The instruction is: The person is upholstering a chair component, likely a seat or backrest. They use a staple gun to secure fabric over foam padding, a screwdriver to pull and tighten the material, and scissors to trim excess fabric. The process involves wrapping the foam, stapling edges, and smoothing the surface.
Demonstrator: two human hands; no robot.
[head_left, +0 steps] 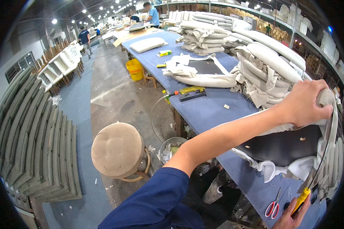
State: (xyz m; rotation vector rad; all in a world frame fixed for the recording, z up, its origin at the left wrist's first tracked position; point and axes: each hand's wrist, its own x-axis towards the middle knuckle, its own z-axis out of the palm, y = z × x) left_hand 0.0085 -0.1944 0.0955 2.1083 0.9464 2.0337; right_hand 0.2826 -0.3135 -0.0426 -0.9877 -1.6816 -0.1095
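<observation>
My left hand [309,102], at the end of an arm stretched across to the right, is closed on the beige fabric edge [325,98] of a seat cushion. This cushion lies upside down at the table's right end, its black base panel [283,145] facing up with small holes in it. White lining [269,168] bunches along the near side. At the lower right my right hand [293,216] grips a yellow-handled tool [302,199], its narrow end pointing up at the cushion's edge. Its exact kind is unclear. Red-handled scissors [272,209] lie beside that hand.
Stacked beige cushions [263,72] line the blue table [206,110], with another part-covered seat [206,66] and a yellow staple gun [191,91]. A round stool [117,149], a waste bin [172,147], a yellow bucket [134,70] and piled grey-green cushions [38,145] stand left. People work farther off.
</observation>
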